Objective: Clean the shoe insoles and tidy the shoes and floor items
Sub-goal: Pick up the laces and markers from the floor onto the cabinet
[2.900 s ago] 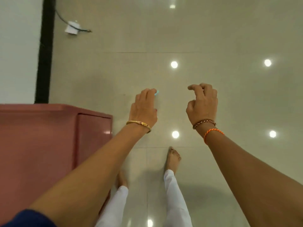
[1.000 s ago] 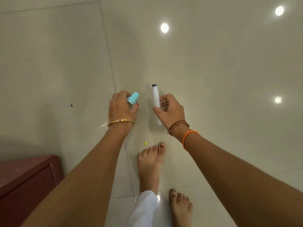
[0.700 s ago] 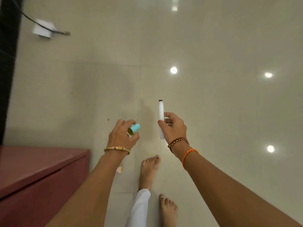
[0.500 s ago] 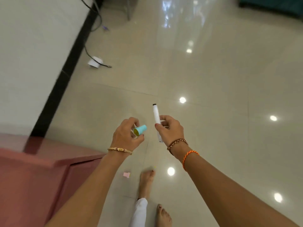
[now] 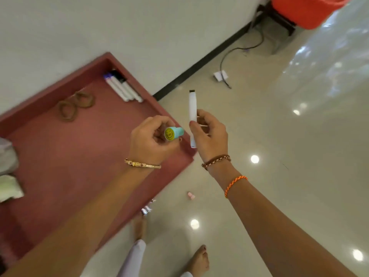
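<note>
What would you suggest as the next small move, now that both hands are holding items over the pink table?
Probably carry the white marker in the right hand over to the three markers lying in the far corner of the pink table and lay it beside them. The left hand already grips the small blue stamp above the tabletop, so it could be set down next.

No readable text, brand or number anywhere; only sign is a printed smiley face on the yellow round end of the small turquoise plastic cylinder (image 5: 173, 133) pinched in the left hand (image 5: 152, 143); white marker pens (image 5: 123, 89) on the maroon desk (image 5: 65, 148) show no legible labels.
</note>
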